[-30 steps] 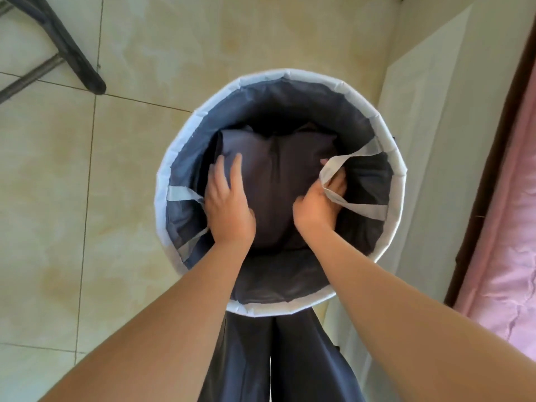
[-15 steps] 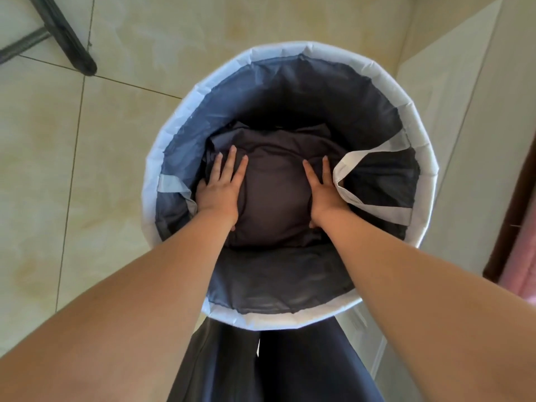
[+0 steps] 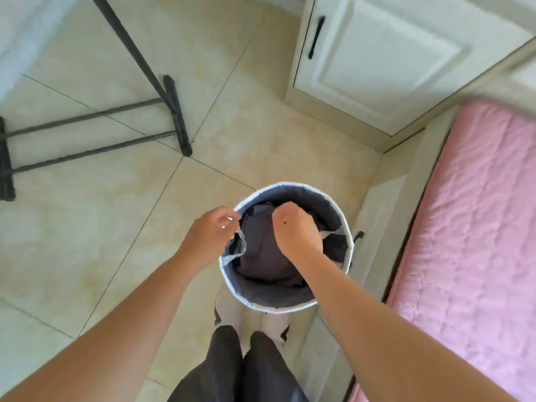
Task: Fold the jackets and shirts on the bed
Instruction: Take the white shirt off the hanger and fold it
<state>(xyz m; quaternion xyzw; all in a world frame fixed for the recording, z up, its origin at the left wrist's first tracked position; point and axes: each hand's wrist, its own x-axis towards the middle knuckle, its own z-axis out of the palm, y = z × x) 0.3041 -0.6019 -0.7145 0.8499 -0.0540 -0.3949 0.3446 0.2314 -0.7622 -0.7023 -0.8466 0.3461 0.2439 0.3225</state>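
Well left of the left hand [image 3: 210, 230], a black metal rack [image 3: 174, 111] stands on the tiles, out of the way. That hand pinches a white strap handle [image 3: 242, 242] at the rim of the round, white-edged, blue-lined fabric basket [image 3: 261, 307]. Between the hands, inside the basket, lies a dark grey garment [image 3: 261, 250]. The right hand [image 3: 295, 230] is curled tight, apparently round the opposite strap [image 3: 333, 234], probably for lifting. Right of it runs the pink quilted bed [image 3: 478, 227].

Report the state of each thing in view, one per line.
Basket: upright on the floor, open-topped.
Dark garment: lying inside the basket.
Left hand: grips the left strap.
Right hand: curled round the right strap.
Cabinet door: shut.
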